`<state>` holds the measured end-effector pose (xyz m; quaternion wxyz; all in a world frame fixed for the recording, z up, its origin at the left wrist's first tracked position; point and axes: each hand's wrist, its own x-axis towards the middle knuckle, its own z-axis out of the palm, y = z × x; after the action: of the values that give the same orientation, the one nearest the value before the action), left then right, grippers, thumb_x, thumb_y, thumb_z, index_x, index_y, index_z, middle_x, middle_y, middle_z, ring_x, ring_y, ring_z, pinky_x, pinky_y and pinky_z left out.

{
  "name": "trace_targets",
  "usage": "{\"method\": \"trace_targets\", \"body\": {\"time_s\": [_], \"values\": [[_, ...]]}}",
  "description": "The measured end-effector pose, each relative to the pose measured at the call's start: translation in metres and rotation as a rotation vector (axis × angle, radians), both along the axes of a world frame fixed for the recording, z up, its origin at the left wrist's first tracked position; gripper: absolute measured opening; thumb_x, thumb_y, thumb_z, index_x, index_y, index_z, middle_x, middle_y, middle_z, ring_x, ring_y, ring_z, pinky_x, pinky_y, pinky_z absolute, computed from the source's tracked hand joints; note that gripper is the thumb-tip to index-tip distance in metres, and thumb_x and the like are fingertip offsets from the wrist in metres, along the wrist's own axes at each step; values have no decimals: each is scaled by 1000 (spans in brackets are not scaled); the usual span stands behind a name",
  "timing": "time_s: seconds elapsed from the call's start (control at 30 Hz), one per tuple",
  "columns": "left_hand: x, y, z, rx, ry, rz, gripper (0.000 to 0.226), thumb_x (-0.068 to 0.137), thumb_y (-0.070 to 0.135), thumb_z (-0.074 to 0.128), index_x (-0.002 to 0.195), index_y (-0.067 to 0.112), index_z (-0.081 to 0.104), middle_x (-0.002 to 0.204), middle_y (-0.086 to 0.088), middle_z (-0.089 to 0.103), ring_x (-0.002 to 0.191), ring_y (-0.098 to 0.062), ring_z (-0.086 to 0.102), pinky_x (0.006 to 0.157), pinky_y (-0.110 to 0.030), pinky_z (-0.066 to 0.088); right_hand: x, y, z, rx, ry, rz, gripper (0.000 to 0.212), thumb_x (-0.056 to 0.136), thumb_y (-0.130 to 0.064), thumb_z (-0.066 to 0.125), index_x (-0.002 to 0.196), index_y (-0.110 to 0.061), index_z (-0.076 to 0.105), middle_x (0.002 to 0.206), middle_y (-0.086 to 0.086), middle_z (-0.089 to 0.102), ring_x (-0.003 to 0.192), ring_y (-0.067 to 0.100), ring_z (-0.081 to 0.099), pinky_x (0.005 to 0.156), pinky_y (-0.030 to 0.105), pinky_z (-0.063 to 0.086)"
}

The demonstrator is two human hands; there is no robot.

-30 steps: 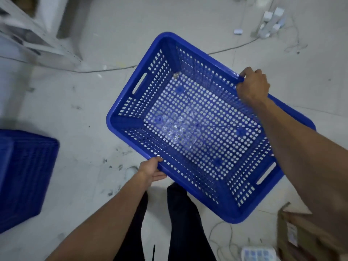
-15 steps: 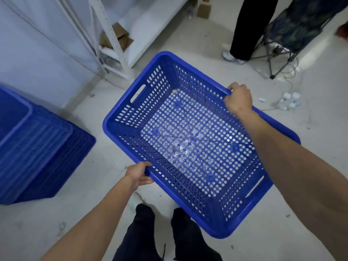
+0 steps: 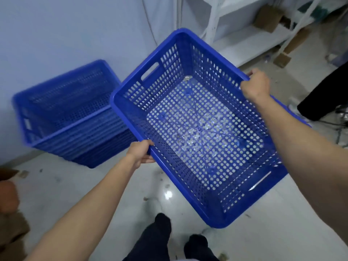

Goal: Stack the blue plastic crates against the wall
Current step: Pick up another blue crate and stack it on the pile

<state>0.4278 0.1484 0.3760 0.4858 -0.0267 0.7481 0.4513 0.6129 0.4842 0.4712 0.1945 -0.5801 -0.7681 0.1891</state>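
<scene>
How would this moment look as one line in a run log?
step: carrying | left hand: grips near rim | right hand: grips far rim | held crate: empty, off floor | crate stack: by wall, left

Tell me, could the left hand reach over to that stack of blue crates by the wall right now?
Probably not yet. The left hand is shut on the near rim of the carried crate, as is the right hand on the far rim. The stack stands close on the left, nothing between.

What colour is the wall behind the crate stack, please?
The wall is pale bluish-white, plain, seen best in the head view behind the stack.
</scene>
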Motion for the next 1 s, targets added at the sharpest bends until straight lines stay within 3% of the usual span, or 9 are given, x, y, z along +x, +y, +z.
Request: {"method": "trace_targets", "body": {"time_s": [0.13, 0.23, 0.5, 0.77, 1.0], "values": [[-74, -35, 21, 17, 56, 128, 10, 88, 16, 61, 92, 7, 65, 80, -16, 77, 67, -30, 76, 55, -35, 64, -107, -19, 23, 47, 22, 93, 33, 78, -8, 56, 109, -14, 62, 114, 18, 63, 105, 36, 58, 87, 37, 46], [-127, -62, 34, 27, 93, 205, 10, 87, 17, 63, 89, 7, 64, 68, -13, 78, 60, -28, 76, 53, -35, 63, -180, -35, 39, 59, 60, 162, 31, 76, -8, 56, 105, -15, 65, 108, 15, 66, 99, 35, 60, 82, 35, 45], [-222, -120, 71, 68, 148, 406, 16, 85, 19, 65, 97, 8, 63, 73, -14, 79, 67, -31, 78, 51, -36, 62, -338, -72, 83, 70, 103, 345, 30, 79, -6, 55, 106, -13, 63, 110, 14, 65, 99, 35, 60, 78, 34, 45], [-290, -143, 98, 28, 217, 611, 19, 81, 18, 64, 95, 7, 60, 65, -15, 77, 57, -31, 76, 44, -34, 59, -491, -88, 109, 97, 135, 591, 35, 79, -5, 53, 112, -13, 62, 114, 14, 64, 102, 33, 60, 90, 41, 50], [-349, -128, 112, -35, 246, 833, 26, 81, 15, 64, 104, 2, 56, 59, -18, 74, 50, -32, 73, 40, -33, 57, -635, -87, 120, 99, 122, 838, 33, 80, -7, 51, 110, -11, 65, 113, 15, 65, 101, 34, 61, 88, 41, 52]]}}
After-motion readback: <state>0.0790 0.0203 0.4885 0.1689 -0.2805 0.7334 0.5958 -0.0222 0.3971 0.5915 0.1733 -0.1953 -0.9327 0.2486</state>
